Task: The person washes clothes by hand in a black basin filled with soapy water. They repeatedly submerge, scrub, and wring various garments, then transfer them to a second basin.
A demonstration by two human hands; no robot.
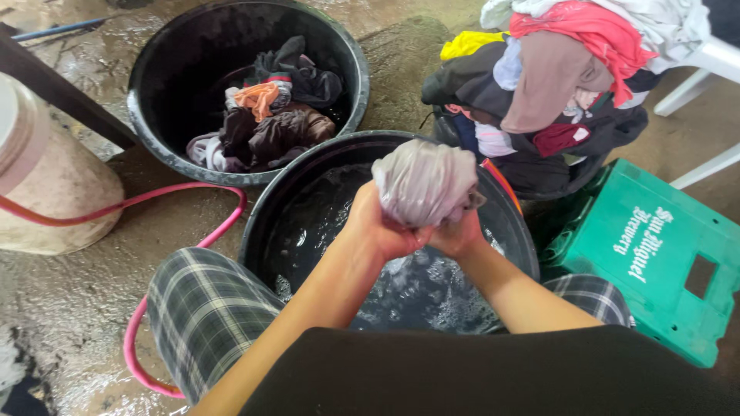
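Laundry day on a wet concrete floor [69, 308], basically. Person's sitting with knees apart in plaid shorts [204, 308], and both hands are clamped tight around a bunched-up pale grey garment [424, 181], held up just above the near black basin [266, 223]. Left hand [381, 227] has it gripped from the left side and underneath, right hand [460, 235] is closed on the lower right of the wad, and the two hands touch each other where the cloth necks down. The garment looks soaked and sits right over the middle of that basin, which is full of dark sudsy water [420, 296].

Behind it and touching its rim is a second black basin [154, 123] holding a heap of dark wet clothes [270, 115] with an orange piece mixed in. Off to the right there's a big pile of dry-looking clothes [551, 85], red and tan on top, dark stuff below, and just beside that a green plastic crate [655, 254]. A white plastic chair [713, 65] peeks in at the top right corner. On the left a pink hose [181, 196] snakes across the floor past a pale bucket-like container [54, 185] and curls around the person's left knee.
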